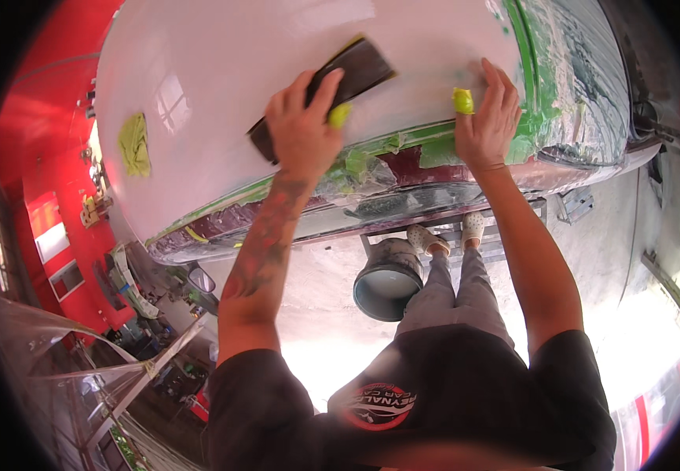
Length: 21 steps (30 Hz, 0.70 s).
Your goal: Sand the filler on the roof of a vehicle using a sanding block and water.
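Observation:
My left hand (305, 122) grips a long, dark sanding block (363, 63) lying slanted on a pale, glossy vehicle panel (199, 55), with yellow wrap showing at the thumb. To its right, my right hand (489, 118) rests on the same panel near green masking tape (536, 71), fingers extended and slightly bent, holding nothing. Yellow wrap (462, 100) covers its thumb tip. A crumpled yellow-green cloth (134, 145) lies on the panel at the left.
A bucket of cloudy liquid (387, 290) stands on the floor beside my feet and a metal platform (528, 216). A red wall (49, 188), assorted clutter and a plastic-draped frame (144, 369) are at the left.

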Each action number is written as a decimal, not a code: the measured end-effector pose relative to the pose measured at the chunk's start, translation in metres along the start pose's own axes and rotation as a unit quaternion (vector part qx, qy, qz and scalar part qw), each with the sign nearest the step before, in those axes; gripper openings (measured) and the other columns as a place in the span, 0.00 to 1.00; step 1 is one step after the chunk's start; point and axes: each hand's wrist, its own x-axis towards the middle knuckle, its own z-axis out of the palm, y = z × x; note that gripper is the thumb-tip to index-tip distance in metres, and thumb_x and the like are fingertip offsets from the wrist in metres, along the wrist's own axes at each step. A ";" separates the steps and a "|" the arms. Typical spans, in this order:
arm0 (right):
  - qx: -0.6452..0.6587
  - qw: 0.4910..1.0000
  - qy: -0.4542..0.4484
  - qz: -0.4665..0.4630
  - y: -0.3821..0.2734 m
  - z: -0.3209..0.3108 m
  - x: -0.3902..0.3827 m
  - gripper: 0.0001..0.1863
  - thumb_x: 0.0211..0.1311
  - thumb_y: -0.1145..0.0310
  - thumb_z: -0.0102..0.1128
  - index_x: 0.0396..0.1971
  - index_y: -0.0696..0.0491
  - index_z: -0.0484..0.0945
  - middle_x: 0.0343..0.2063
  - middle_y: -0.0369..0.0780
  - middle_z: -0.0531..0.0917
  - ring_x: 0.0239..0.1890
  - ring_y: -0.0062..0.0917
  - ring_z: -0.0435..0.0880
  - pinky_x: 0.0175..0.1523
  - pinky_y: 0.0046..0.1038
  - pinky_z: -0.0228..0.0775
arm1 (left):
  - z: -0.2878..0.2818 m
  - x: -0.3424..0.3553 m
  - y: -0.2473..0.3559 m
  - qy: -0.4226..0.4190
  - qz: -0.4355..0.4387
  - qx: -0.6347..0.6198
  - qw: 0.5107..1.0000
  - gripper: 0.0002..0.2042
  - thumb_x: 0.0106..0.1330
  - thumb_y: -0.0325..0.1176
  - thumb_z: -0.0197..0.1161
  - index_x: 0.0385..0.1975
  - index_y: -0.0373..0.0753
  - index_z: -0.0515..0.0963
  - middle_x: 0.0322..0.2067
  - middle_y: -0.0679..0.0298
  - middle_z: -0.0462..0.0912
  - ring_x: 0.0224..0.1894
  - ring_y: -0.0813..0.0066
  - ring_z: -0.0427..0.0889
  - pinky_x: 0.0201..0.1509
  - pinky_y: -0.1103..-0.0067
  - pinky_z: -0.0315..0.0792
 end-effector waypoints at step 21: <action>-0.033 0.998 -0.052 0.020 -0.007 0.000 0.002 0.27 0.65 0.58 0.57 0.62 0.48 0.65 0.57 0.43 0.67 0.61 0.41 0.64 0.64 0.45 0.51 | -0.023 -0.066 -0.100 0.054 -0.302 0.176 0.935 0.29 0.60 0.41 0.66 0.63 0.48 0.71 0.48 0.44 0.70 0.48 0.46 0.70 0.52 0.58 0.69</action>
